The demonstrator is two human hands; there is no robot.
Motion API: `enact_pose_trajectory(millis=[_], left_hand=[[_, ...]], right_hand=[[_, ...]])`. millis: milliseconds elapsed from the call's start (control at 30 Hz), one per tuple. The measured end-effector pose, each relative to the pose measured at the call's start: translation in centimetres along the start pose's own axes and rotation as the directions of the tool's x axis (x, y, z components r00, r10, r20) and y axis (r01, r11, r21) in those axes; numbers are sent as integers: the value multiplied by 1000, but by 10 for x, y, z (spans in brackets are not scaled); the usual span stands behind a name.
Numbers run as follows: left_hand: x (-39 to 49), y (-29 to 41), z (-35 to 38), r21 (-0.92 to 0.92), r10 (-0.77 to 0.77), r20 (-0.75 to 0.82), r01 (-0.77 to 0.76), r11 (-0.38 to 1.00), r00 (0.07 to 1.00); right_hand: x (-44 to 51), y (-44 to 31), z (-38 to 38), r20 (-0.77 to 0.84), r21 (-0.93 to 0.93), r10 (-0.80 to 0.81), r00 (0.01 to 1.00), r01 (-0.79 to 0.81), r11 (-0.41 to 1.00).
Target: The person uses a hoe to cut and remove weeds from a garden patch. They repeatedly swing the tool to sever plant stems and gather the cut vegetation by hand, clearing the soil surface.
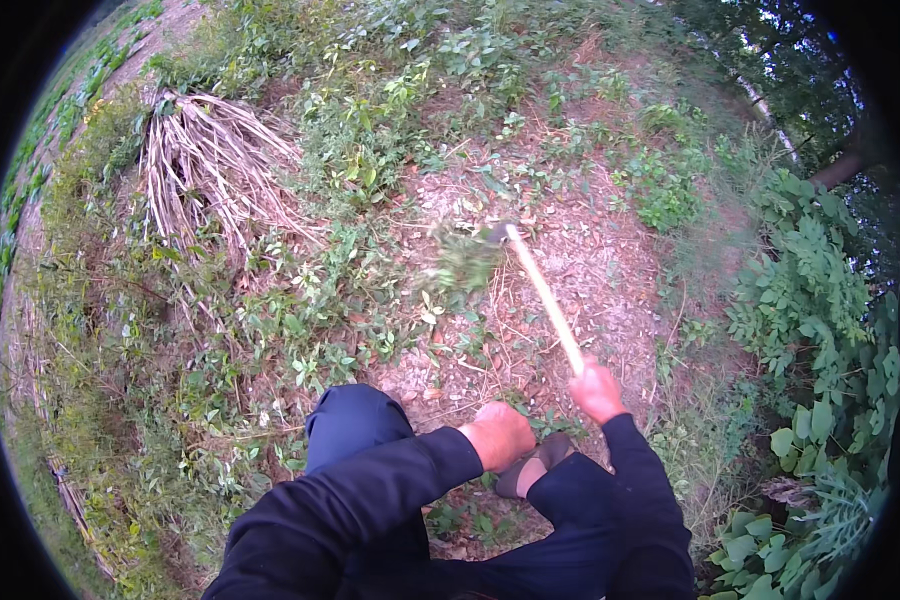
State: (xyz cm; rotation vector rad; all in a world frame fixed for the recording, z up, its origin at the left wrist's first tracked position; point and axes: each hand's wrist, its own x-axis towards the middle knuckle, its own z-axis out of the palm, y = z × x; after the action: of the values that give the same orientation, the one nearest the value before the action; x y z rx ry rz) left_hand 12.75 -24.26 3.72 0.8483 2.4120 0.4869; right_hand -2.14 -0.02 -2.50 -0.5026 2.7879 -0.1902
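My right hand grips a long, pale wooden handle near its lower end. At the far end is a dark metal head, low over the ground. Its blade is blurred and partly covered, so its exact shape does not show. A blurred clump of green weeds lies against the head's left side. My left hand is bent inward beside my brown shoe, its back towards me. Those fingers are hidden, and whether they hold anything cannot be seen.
A bundle of dry stalks lies fanned out at the upper left, with another tied bundle at the lower left. Low weeds cover the left side. Leafy shrubs line the right. Dry litter surrounds the tool.
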Motion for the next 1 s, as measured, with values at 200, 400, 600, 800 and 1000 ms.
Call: enact_pose_trajectory(millis=[200, 400, 600, 800, 1000], left_hand=[[-11, 4, -2, 37, 62, -64, -59, 998, 996], [-15, -2, 9, 59, 40, -31, -38, 998, 999], [-12, 9, 8, 101, 32, 35, -35, 994, 999], [-17, 2, 7, 95, -12, 65, 6, 995, 998], [-15, -9, 27, 97, 1, -47, 4, 995, 999]], right_hand=[[-129, 231, -75, -241, -160, 444, 863, -487, 859], [-193, 215, -73, -141, 627, 726, 673, -506, 592], [-180, 37, -31, 309, 882, 463, 831, -433, 189], [-154, -35, 89, 391, 869, 277, 878, -451, 204], [-135, -98, 140, 405, 868, 177, 897, -438, 235]])
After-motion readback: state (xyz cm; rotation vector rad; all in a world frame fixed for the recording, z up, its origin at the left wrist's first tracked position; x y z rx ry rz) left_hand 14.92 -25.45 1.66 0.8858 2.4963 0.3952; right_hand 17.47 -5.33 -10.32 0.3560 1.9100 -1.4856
